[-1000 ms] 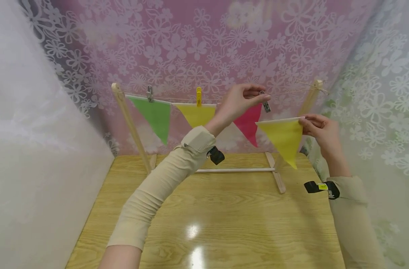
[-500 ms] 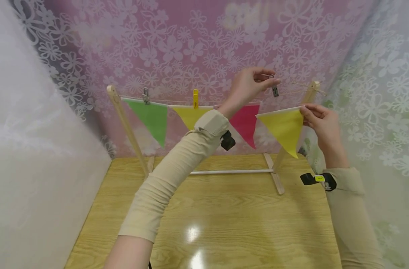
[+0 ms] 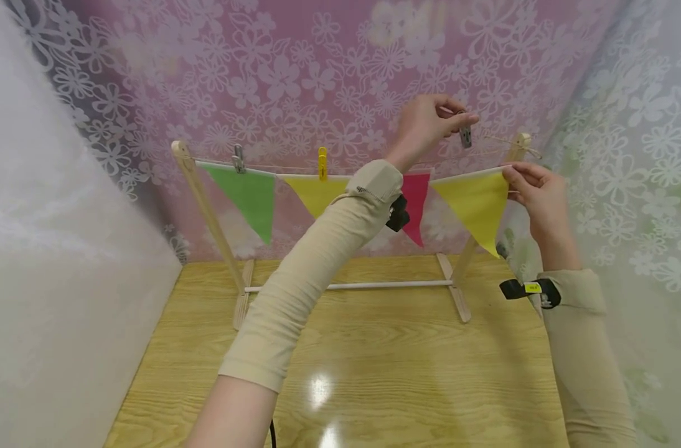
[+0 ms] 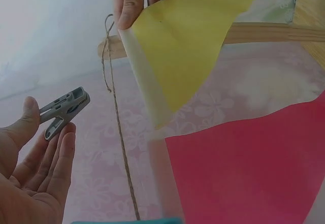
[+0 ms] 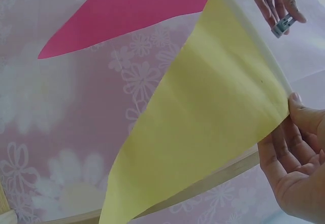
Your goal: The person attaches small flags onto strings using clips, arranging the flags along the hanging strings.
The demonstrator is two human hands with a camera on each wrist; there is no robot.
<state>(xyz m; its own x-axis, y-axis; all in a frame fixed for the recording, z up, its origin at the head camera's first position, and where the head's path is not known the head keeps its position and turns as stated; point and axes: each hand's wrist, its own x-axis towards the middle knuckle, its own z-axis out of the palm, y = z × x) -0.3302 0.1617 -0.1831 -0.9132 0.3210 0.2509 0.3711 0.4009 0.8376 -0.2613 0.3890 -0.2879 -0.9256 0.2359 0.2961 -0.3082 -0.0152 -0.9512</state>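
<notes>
My left hand (image 3: 428, 124) pinches a grey clothespin (image 4: 65, 111) by its handles, up above the twine (image 4: 119, 148) near its right end. A yellow triangular pennant (image 3: 475, 202) is pinched at its top right corner between thumb and fingers of my right hand (image 3: 542, 190). Its white top edge slants up toward that hand, close to the twine. Left of it hangs a red pennant (image 3: 416, 205), partly hidden by my left sleeve. Farther left, a yellow clothespin (image 3: 322, 163) is on another yellow pennant (image 3: 312, 193), and a grey clothespin (image 3: 238, 158) is on a green pennant (image 3: 248, 199).
The twine runs between two wooden posts, the left post (image 3: 206, 211) and the right post (image 3: 516, 149). A white rod (image 3: 385, 285) joins their feet on the wooden table (image 3: 385, 361). Flower-patterned curtains (image 3: 295, 74) stand behind and at the right.
My left hand has moved up and right with the grey clothespin. My right hand has raised the yellow pennant toward the twine, tilting its top edge up at the right.
</notes>
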